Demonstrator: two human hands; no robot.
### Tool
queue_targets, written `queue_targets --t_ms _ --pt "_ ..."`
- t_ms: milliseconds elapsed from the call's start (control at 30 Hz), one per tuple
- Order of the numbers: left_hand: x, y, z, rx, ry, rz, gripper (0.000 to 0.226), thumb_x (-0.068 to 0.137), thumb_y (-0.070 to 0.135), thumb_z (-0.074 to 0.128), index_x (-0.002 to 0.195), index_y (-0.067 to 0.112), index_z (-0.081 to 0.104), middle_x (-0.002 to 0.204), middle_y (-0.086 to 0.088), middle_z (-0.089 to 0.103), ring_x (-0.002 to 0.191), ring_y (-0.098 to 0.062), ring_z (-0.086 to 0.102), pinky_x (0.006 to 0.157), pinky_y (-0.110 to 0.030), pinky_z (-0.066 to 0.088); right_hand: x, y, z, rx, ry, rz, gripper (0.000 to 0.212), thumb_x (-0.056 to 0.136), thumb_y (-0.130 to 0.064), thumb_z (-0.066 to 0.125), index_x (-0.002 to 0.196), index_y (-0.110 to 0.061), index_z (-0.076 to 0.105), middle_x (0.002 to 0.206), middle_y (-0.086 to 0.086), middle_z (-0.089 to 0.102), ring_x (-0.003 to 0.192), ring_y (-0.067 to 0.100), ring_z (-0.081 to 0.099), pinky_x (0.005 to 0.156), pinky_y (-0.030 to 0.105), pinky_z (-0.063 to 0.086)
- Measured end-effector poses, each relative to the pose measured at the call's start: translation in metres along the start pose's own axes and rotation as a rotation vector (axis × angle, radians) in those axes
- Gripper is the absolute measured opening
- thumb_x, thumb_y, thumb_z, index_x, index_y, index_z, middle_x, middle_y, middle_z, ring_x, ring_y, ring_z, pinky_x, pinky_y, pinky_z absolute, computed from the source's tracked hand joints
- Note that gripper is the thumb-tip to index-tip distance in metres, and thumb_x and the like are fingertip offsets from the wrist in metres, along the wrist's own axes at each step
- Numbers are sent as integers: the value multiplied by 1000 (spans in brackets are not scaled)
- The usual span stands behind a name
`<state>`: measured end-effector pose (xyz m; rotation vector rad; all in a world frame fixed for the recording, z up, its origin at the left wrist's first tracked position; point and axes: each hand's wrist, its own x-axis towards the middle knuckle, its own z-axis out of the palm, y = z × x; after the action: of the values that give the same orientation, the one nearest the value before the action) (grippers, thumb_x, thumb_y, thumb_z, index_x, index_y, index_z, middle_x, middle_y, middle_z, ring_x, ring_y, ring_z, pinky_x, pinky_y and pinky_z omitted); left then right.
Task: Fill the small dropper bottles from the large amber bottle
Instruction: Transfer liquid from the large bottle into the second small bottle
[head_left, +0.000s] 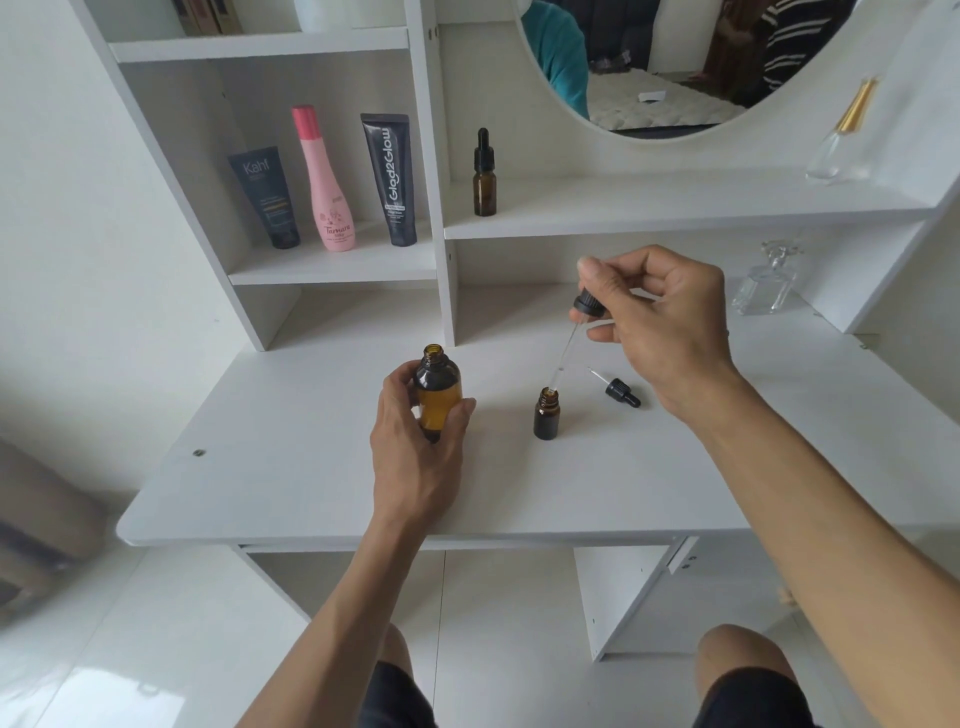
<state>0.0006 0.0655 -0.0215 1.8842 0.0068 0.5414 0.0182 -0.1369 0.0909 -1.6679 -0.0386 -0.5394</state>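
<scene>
Setting: a white dressing table (311, 499) with shelving above and a round mirror (649, 78) at the back.

Upper shelves: a dark tube (266, 197), a pink bottle (324, 182) and a black tube (390, 182) in the left compartment. One capped dropper bottle (484, 176) stands upright on the middle shelf, apart from the work. Two clear glass perfume bottles (769, 280) sit toward the right.

Item 1: large amber bottle (437, 389), uncapped, upright on the tabletop, partly full of amber liquid. The left hand (415, 447) wraps it from the near side, fingers and thumb curled round its body.

Item 2: small dropper bottle (547, 414), open, upright, standing free on the tabletop just to the right of the large one.

Item 3: long dropper (566, 348), pinched by its black collar and bulb in the right hand (660, 322), the thumb pressing on top. The glass tube slants down and to the left, and its tip sits at the mouth of the small bottle. Whether the tip is inside the neck or just over it, I cannot tell.

Item 4: spare small dropper cap (621, 391), lying on its side just right of the small bottle.

Note: the small bottle lies below and left of the right hand, along the line of the tube. The discharge seems to turn on the tip holding over that narrow opening, and the right hand is the nearer one.
</scene>
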Motion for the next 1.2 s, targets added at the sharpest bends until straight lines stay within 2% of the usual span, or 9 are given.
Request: queue_targets --t_ms 167,300,400,633,700,833,1033,1133,1200 --pt "0 2 -1 -1 -3 -2 47 87 26 72 124 35 44 117 13 58 105 -3 56 70 -4 43 0 2 1 -6 3 2 21 88 -30 77 84 -11 70 79 7 73 69 17 77 59 30 60" --pt "0 1 0 7 -1 -8 49 87 27 73 127 33 44 117 13 57 103 -11 59 68 -3 42 1 4 2 -17 -5 -1 21 88 -31 77 84 -12 70 80 6 74 70 17 77 58 29 59" --pt "0 0 0 2 1 -5 49 87 26 73 125 35 43 115 14 57 102 -9 59 69 -3 43 1 5 4 -28 -9 -4 19 88 -31 77 83 -14 69 81 5 74 70 16 77 58 29 58" --pt "1 -3 1 16 10 -3 51 86 29 73 129 31 44 117 14 58 101 -12 61 75 -18 49 0 6 5 -62 -32 1 19 86 -33 78 81 -17 69 82 7 74 71 15 77 59 31 60" --pt "1 -3 1 17 11 4 51 86 29 74 129 30 44 117 13 58 103 -9 60 74 -16 48 -1 7 6 -74 -39 0 20 86 -33 78 82 -15 70 83 8 75 72 16 77 59 31 61" --pt "2 -5 1 23 8 1 51 86 30 73 128 33 44 117 13 58 98 -17 63 72 -12 46 -1 6 6 -103 -46 -7 22 87 -33 77 82 -13 71 80 8 75 72 17 76 59 33 61" --pt "2 -6 2 29 10 -2 52 86 30 73 128 32 44 116 13 58 97 -19 64 68 -4 42 -3 6 7 -147 -64 -37 20 89 -31 75 80 -14 72 73 6 74 71 16 75 61 40 62" --pt "2 -7 2 27 7 -2 52 87 30 73 129 32 43 117 13 58 97 -20 65 69 -6 44 -3 7 7 -158 -66 -48 21 90 -30 74 81 -11 72 74 6 75 71 15 75 64 43 61" --pt "2 -7 2 28 4 -2 51 87 31 73 128 33 43 118 13 58 98 -20 64 72 -12 47 -2 8 8 -164 -74 -54 22 90 -30 74 83 -10 72 75 5 75 70 14 75 67 40 61"
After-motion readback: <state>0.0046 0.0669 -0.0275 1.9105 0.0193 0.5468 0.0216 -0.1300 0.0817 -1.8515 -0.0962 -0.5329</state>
